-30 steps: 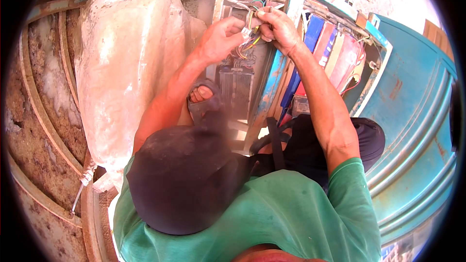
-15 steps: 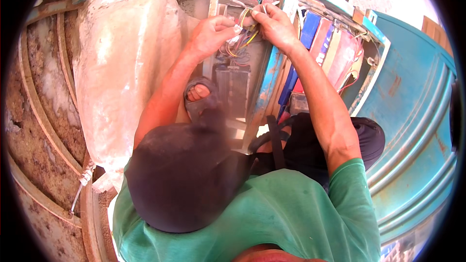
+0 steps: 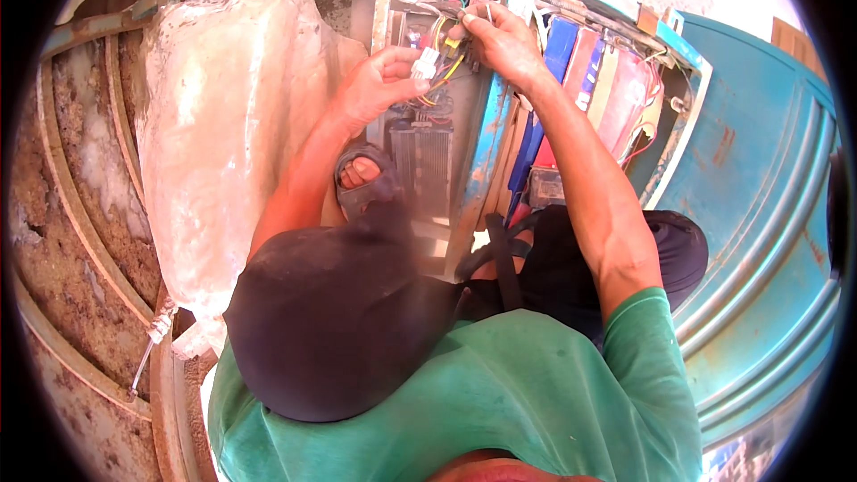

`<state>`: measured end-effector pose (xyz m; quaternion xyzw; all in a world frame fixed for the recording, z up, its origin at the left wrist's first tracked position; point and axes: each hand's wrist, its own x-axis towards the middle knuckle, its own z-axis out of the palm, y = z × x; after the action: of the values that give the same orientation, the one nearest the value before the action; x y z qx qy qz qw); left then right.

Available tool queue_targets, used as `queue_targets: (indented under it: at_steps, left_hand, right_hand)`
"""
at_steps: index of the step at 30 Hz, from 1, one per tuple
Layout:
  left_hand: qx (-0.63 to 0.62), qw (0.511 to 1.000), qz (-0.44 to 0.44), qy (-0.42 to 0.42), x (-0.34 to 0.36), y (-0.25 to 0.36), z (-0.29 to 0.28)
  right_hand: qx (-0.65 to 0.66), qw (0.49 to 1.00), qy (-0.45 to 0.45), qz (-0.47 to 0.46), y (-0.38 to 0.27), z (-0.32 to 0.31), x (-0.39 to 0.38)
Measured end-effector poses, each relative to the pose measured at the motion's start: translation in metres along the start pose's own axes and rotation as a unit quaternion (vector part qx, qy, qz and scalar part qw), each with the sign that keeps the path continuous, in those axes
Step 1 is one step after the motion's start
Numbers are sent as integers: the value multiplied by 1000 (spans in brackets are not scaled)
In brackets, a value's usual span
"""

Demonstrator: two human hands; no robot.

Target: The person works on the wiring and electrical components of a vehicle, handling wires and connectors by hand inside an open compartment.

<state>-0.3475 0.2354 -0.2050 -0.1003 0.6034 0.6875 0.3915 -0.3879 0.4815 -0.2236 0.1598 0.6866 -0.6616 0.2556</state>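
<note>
My left hand [image 3: 386, 85] grips a white plastic connector [image 3: 425, 65] with wires attached, its fingertips around the housing. Up and to its right, my right hand [image 3: 500, 45] pinches some thin wires near the top of a metal frame [image 3: 382, 0]. A bundle of coloured wires [image 3: 441, 87], several of them yellow, dangles between both hands, along with a small yellow piece [image 3: 453, 43]. Below the bundle lies a finned grey metal unit [image 3: 420, 170] inside the frame. What exactly my right fingertips hold is small and partly hidden by the fingers.
A large pale, dusty moulded body [image 3: 205, 152] lies at left, beside rusty ribs [image 3: 62, 170]. Blue, red and beige slabs [image 3: 585, 71] with wiring sit in the right compartment. A turquoise panel [image 3: 759, 178] is at right. My sandalled foot [image 3: 357, 178] and dark-clad knees [image 3: 678, 259] are below.
My left hand has shifted lower and left, bringing the white connector more into view. My right hand has moved slightly up and left among the wires.
</note>
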Motion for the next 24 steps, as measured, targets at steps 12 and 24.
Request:
queue_targets:
  at_steps: [12, 24]
  left_hand:
    - [-5, 997, 42, 60, -1, -20, -34]
    - [3, 989, 76, 130, 2, -21, -39]
  right_hand:
    - [-3, 1000, -10, -2, -2, 0, 0]
    - [1, 1000, -9, 19, -10, 0, -3]
